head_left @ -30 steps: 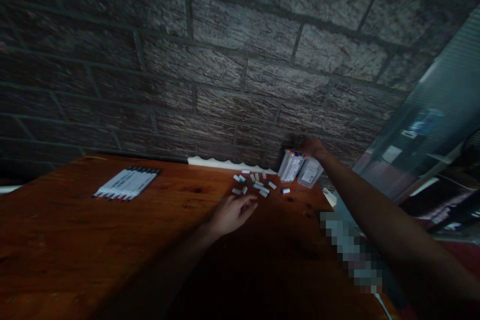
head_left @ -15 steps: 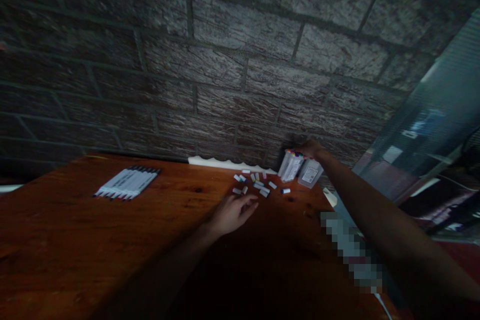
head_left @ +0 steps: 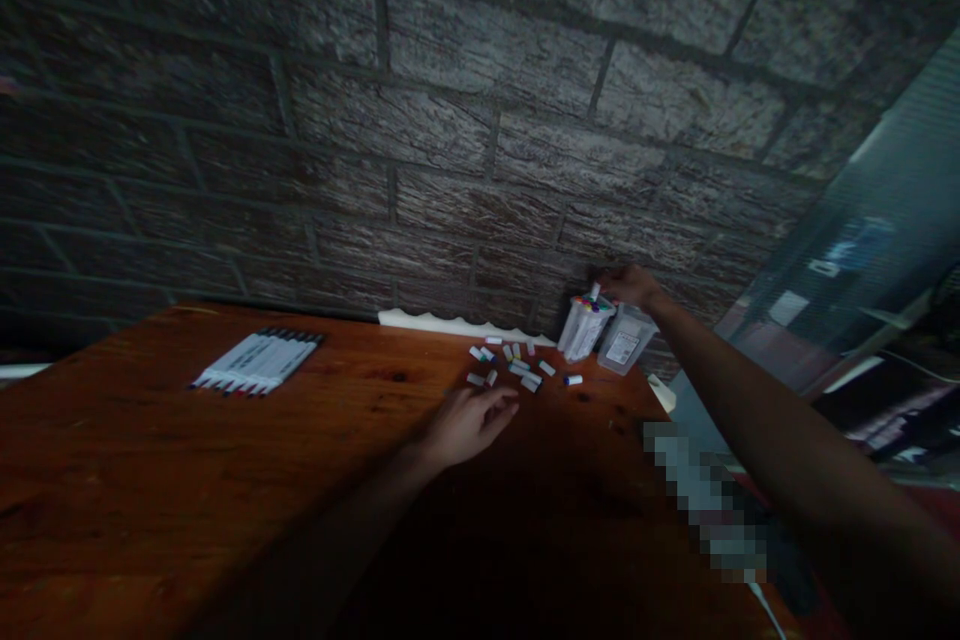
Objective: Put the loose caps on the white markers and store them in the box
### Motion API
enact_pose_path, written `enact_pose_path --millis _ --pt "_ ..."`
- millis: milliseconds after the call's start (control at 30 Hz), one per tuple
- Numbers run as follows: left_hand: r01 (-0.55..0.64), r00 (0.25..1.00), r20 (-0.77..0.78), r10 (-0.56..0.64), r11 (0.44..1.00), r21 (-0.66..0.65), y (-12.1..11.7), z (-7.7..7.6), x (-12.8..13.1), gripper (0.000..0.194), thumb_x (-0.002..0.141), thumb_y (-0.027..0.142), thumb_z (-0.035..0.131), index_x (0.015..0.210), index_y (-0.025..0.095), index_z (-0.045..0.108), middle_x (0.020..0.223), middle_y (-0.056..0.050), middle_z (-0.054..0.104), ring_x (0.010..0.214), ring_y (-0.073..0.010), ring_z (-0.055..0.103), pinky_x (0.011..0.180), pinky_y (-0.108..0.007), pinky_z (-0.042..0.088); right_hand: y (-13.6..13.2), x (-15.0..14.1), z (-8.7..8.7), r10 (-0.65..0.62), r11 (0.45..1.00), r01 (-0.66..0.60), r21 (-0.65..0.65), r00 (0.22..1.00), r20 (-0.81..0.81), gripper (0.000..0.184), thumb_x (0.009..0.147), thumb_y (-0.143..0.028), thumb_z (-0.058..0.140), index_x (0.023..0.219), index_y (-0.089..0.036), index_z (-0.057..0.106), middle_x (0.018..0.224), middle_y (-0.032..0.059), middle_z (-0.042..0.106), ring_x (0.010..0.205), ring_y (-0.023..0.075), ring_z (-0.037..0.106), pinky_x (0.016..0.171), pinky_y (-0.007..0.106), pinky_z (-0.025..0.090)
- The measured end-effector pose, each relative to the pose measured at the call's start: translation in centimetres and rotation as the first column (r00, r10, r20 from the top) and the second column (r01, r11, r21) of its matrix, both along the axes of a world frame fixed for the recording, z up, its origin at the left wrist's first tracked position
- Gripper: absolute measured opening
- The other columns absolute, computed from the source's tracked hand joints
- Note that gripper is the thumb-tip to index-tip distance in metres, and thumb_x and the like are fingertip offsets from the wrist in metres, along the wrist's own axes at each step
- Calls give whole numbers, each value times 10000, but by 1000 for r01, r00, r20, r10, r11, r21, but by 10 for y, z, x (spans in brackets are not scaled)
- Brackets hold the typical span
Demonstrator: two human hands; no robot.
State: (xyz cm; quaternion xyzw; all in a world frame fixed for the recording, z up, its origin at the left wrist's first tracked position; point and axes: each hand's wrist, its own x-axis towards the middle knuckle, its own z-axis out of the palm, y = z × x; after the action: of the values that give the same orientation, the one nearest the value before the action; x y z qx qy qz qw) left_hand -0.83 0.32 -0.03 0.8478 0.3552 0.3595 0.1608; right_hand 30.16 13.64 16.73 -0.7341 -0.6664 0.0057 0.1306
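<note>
With my right hand point(head_left: 631, 287) I pinch a white piece point(head_left: 596, 291), cap or marker I can't tell, at the top of the clear box of markers point(head_left: 577, 331) on the far right. A second clear box point(head_left: 627, 338) stands just right of it, below my wrist. My left hand point(head_left: 466, 425), loosely curled with a gap between thumb and fingers, is nearer, just this side of the scattered caps point(head_left: 519, 368), left of both boxes.
</note>
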Motion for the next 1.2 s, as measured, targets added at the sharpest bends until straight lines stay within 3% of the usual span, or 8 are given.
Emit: enact_pose_path --millis 233,500,800,1200 --pt "-6 1000 -10 6 1000 5 -1 3 -1 274 932 341 505 1117 205 654 836 -27 751 709 -145 686 643 -236 486 -14 -3 20 -95 966 100 238 995 -32 403 927 -402 414 1018 -149 715 842 111 739 846 229 688 769 280 474" --pt "-13 1000 -17 13 1000 -14 -2 5 0 273 928 343 515 1103 201 668 813 -25 747 665 -138 671 613 -233 472 -30 -2 41 -48 854 94 511 994 -102 396 942 -407 396 995 -140 684 999 157 721 914 261 660 832 312 455" --pt "-17 1000 -23 16 999 -35 -2 6 0 293 931 363 502 1118 206 664 823 -20 752 662 -135 670 586 -221 458 -33 -4 40 -20 872 47 487 998 -60 377 939 -396 415 974 -135 685 971 164 722 879 257 665 845 312 455" --pt "-14 1000 -16 14 1000 -22 -2 5 -1 290 929 363 507 1111 203 667 797 -27 747 647 -134 669 596 -220 472 -31 9 43 -86 895 68 440 996 20 389 934 -382 426 962 -128 720 933 162 739 940 297 677 818 338 467"
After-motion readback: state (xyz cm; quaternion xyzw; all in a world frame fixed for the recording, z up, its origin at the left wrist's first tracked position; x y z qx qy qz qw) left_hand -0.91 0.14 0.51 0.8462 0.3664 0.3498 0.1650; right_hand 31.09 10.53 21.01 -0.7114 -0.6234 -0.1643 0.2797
